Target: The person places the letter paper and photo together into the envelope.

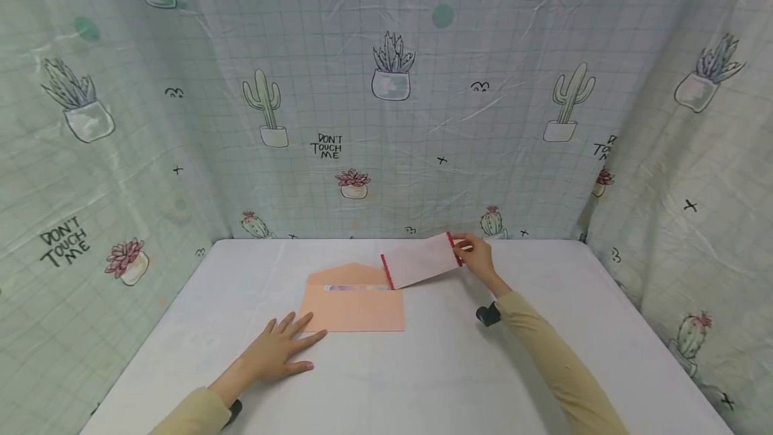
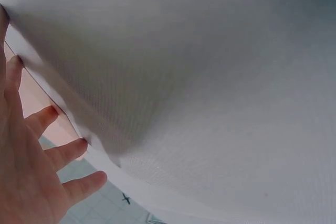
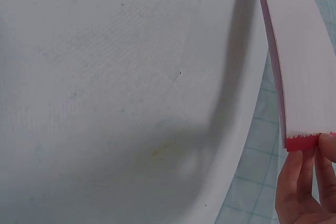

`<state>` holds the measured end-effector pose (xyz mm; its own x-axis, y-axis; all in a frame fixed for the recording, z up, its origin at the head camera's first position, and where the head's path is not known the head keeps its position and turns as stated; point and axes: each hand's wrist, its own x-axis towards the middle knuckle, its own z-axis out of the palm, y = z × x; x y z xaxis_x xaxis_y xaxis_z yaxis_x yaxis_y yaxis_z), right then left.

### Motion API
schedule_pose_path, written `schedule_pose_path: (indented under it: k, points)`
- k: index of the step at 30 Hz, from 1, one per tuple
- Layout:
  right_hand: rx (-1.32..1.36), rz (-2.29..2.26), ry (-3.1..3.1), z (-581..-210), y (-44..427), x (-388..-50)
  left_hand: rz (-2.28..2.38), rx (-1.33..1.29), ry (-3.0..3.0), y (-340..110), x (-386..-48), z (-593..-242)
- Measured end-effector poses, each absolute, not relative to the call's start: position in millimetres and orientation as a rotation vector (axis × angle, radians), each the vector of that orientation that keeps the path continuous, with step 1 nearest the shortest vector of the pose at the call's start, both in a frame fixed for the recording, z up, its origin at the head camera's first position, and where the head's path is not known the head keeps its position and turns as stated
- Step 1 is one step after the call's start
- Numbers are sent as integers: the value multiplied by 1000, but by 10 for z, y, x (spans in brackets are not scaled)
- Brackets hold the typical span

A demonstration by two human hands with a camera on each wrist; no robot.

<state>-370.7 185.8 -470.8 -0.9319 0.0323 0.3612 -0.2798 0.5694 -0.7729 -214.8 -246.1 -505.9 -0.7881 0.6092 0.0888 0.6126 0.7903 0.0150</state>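
Observation:
An orange envelope (image 1: 356, 311) lies on the white table, its pointed flap spread open toward the back. The edge of a printed paper (image 1: 344, 287) shows at its mouth. My left hand (image 1: 278, 348) rests with fingers spread, the fingertips on the envelope's lower left corner. My right hand (image 1: 474, 254) pinches the right end of a pale pink card (image 1: 419, 262) with red scalloped bands at both ends. The card is raised at the right, and its left end overlaps the envelope's upper right corner. In the right wrist view, thumb and fingers grip the card's red band (image 3: 303, 142).
The white table (image 1: 423, 381) reaches back to a curtain (image 1: 392, 139) printed with cacti, which also hangs at both sides. Dark wrist-worn devices (image 1: 488, 315) sit under both wrists.

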Motion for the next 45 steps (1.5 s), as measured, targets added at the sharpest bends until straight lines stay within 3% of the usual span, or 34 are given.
schedule_pose_path:
  k: [25,45]
  points:
    - [123,1269,-2458,-4763,1827,-3775,-65,-962,-2936,-2472,-2183,-5074]
    - [80,1622,-2558,-4777,1676,-3875,-105,-1014,-2927,-2505,-2312,-4933]
